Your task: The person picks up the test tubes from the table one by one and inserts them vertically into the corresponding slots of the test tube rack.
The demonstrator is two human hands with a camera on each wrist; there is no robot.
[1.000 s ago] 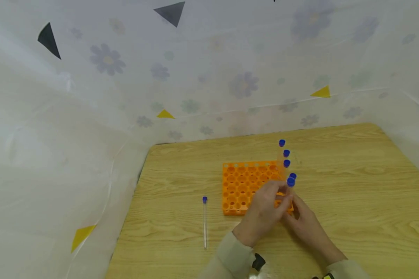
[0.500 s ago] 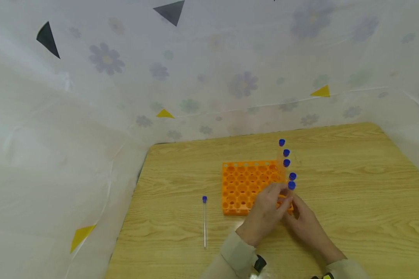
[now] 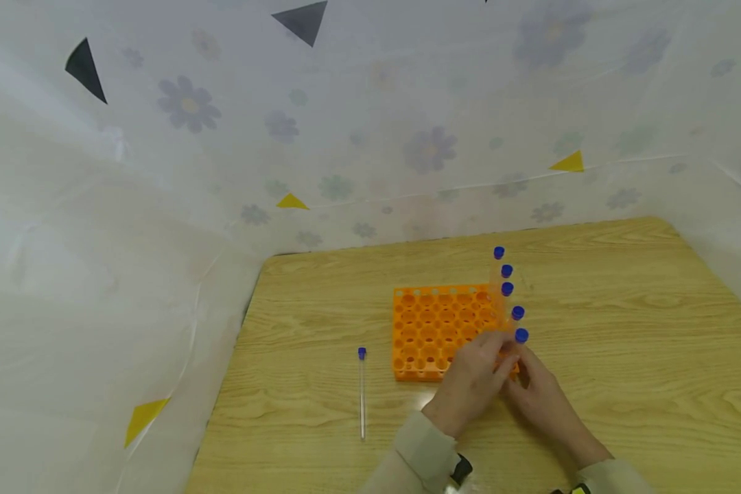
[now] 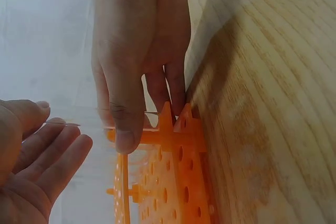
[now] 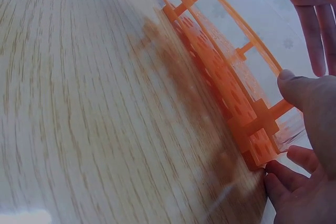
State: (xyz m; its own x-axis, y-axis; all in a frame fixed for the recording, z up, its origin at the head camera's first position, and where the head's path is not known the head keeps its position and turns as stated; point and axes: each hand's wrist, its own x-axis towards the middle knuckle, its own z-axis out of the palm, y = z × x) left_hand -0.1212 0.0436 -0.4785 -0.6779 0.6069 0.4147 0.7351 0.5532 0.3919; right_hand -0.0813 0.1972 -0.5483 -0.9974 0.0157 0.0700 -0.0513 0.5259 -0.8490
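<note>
An orange test tube rack sits on the table, with several blue-capped tubes upright along its right side. At the near right corner, my left hand pinches a clear test tube below its blue cap. The left wrist view shows this tube's thin clear edge at the left thumb and fingers. My right hand grips the same corner, its thumb on the rack's upper plate and its fingers low at the end. The pinched tube's lower part is hidden in the head view.
Left of the rack, another blue-capped test tube lies on the wooden table. White sheeting with a flower print encloses the table's back and sides.
The pinched tube's cap has moved down and slightly right, and my left hand has sunk a little with it. My right hand and the rack have stayed in place.
</note>
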